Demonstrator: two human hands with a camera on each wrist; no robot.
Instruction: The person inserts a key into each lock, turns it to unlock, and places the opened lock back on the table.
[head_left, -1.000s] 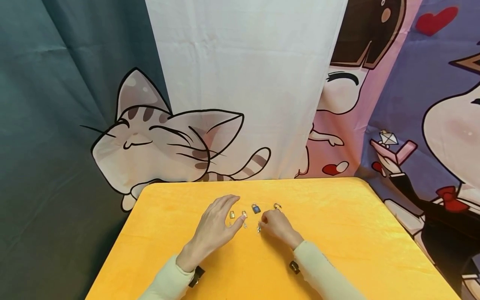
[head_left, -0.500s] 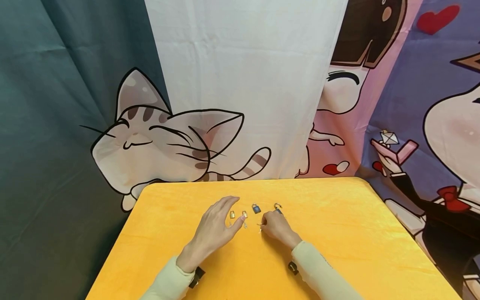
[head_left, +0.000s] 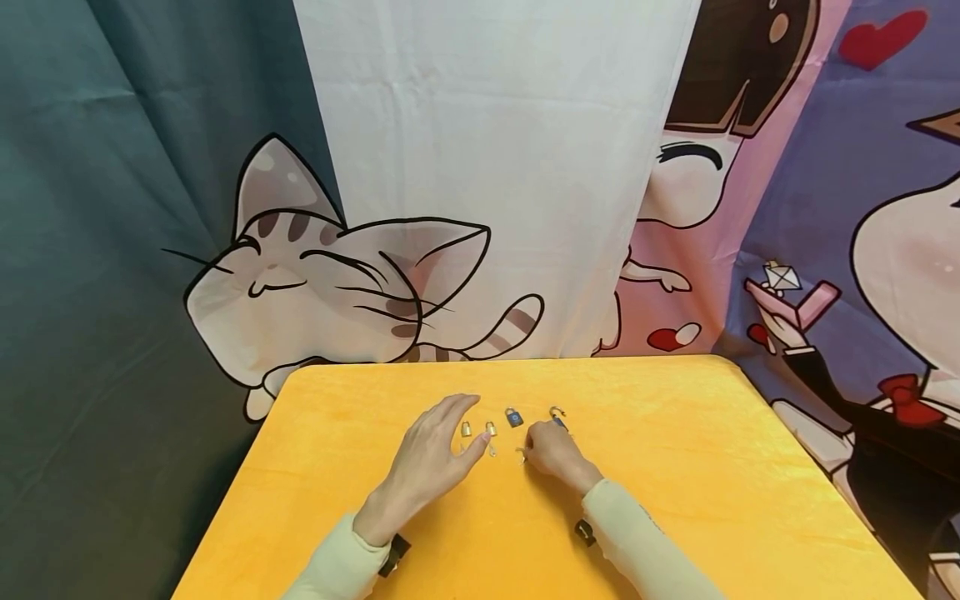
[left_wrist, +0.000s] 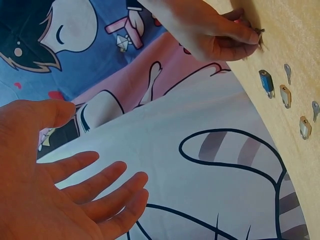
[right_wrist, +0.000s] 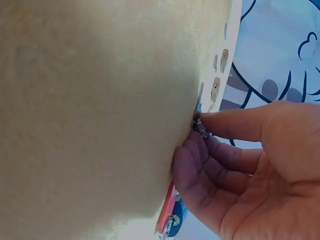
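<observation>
Here, the right hand [head_left: 553, 448] pinches small silver metal keys [right_wrist: 201, 129]; the spread left hand [head_left: 422, 450] hangs to the left, near two small brass padlocks [head_left: 491, 428].

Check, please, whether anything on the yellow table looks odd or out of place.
One thing: the blue padlock just beyond the right hand looks open, while the other three padlocks look closed. Nothing appears spilled or broken.

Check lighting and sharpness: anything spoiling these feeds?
Head: the bare right hand shades the yellow cloth tabletop, and small gold-coloured metal padlocks lack detail; left wrist: that cloth looks pale beige; right wrist: broad shadow beside the hand, brighter patch near the bottom.
</observation>
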